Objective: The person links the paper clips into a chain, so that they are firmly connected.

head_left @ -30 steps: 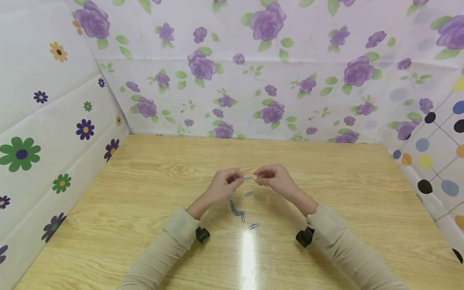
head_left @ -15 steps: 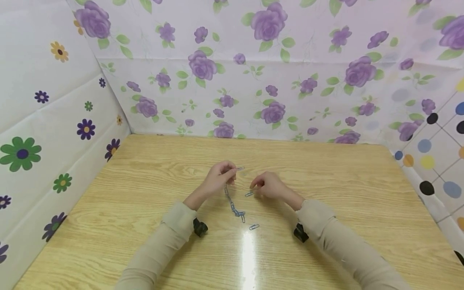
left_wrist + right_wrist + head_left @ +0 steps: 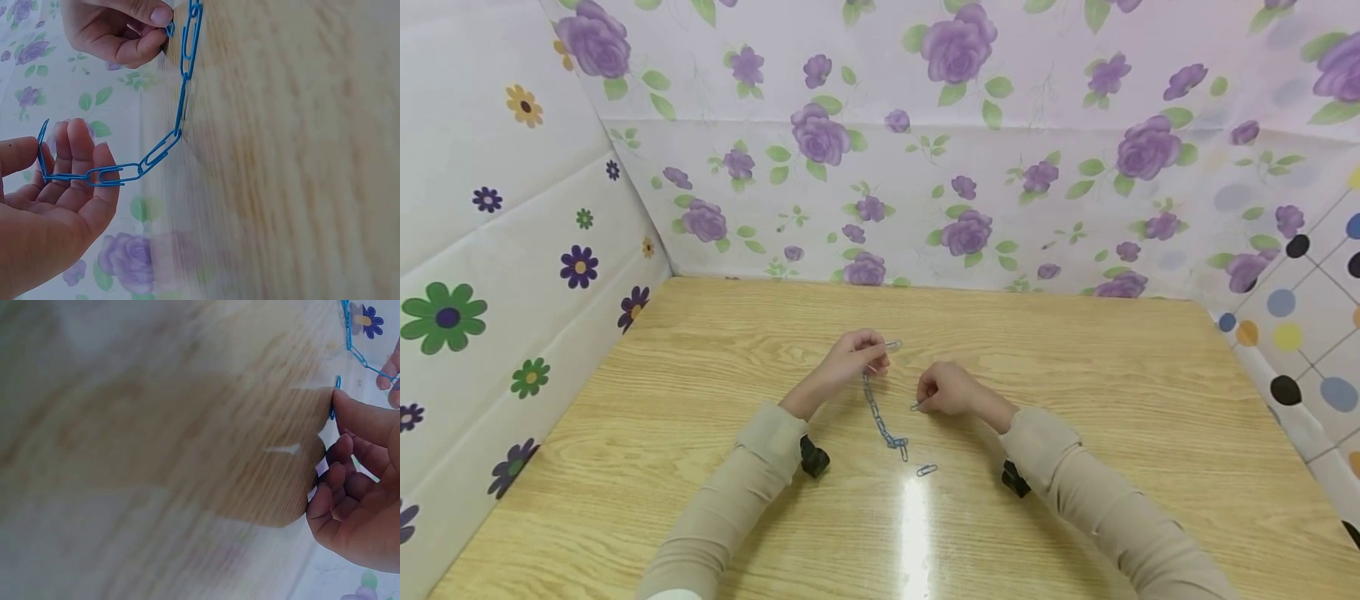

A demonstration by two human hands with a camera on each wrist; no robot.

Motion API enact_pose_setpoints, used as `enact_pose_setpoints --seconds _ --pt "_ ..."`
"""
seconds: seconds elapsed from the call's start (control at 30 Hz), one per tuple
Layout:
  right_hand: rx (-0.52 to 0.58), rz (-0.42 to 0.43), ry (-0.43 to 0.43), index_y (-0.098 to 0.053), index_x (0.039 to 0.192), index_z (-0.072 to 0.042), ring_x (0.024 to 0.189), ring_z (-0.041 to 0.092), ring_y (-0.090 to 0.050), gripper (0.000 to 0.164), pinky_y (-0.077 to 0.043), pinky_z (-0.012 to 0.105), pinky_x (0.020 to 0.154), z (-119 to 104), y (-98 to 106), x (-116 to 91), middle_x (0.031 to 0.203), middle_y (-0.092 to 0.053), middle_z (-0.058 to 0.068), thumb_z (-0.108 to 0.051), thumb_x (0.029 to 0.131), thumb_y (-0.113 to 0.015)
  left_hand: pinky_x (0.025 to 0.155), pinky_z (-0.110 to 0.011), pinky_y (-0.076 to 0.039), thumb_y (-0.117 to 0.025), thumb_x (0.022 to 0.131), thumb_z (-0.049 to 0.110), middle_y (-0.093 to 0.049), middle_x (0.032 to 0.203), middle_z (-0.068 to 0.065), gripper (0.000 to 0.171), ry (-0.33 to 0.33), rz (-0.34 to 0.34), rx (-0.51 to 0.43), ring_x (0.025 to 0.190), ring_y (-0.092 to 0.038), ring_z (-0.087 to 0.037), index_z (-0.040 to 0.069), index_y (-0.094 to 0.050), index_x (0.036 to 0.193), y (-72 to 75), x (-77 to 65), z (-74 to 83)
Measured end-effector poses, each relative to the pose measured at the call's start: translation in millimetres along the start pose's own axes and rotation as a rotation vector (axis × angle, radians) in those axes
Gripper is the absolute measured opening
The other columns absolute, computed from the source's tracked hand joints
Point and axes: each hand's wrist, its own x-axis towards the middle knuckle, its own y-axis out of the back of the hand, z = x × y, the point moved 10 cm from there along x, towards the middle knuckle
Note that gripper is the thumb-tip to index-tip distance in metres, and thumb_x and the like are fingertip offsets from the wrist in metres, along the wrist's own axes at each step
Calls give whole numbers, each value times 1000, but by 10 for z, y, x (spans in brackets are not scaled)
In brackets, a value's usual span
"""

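Observation:
My left hand [image 3: 850, 358] pinches the end paper clip [image 3: 892, 344] of a linked chain between thumb and finger, above the table. From there the blue paper clip chain [image 3: 181, 106] crosses below the fingers in the left wrist view and slopes down; its far end lies bunched on the tabletop. To the right and lower, my right hand [image 3: 951, 389] pinches a single blue paper clip [image 3: 338, 382] by thumb and fingertips, close over the wood. Most of that clip is hidden behind the thumb. Another loose paper clip [image 3: 927, 470] lies nearer the front, right of the chain's bunched end.
The wooden table [image 3: 1075, 375] reaches back to a cloth wall [image 3: 1045, 75] printed with purple roses. Patterned cloth also hangs at the left and right sides. A black wrist camera [image 3: 813, 457] sits under the left cuff, and another [image 3: 1015, 479] under the right.
My left hand has moved back and left, raising more of the chain off the table. My right hand came down toward the front and picked up the loose paper clip there.

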Motion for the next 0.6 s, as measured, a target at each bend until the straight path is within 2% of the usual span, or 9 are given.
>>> enact_pose_setpoints --seconds 0.17,0.23,0.37,0.5,0.6 --pt "2 14 15 -63 69 -8 60 10 -46 12 -39 22 57 -11 21 -32 64 -54 -3 -8 78 -70 80 -51 -45 -43 96 8 -59 83 -10 23 2 -20 41 81 -60 -27 -14 -49 102 -1 -4 10" --pt "28 39 15 -63 71 -8 62 10 -47 11 -40 23 59 1 47 -37 66 -56 -3 -8 79 -70 80 -52 -45 -44 96 8 -59 85 -13 23 5 -25 49 81 -59 -26 -13 -50 102 1 -5 6" --pt "124 92 24 -64 86 -4 65 11 -50 4 -43 25 59 30 126 -52 73 -59 0 -6 82 -65 82 -54 -43 -46 95 9 -60 90 -21 24 22 -25 39 87 -58 -35 -13 -51 102 1 4 -11" --pt "196 126 17 -63 109 -2 69 13 -50 23 -43 27 61 56 220 -87 82 -61 5 -3 87 -57 84 -56 -41 -46 95 6 -57 95 -28 21 28 -34 36 94 -54 -44 -13 -52 100 -17 5 4" --pt "220 132 16 -62 115 -3 68 15 -48 27 -41 29 61 70 267 -105 85 -60 10 -2 89 -52 84 -57 -40 -44 95 4 -56 95 -30 18 17 -45 48 96 -51 -48 -12 -52 98 -55 -69 137"
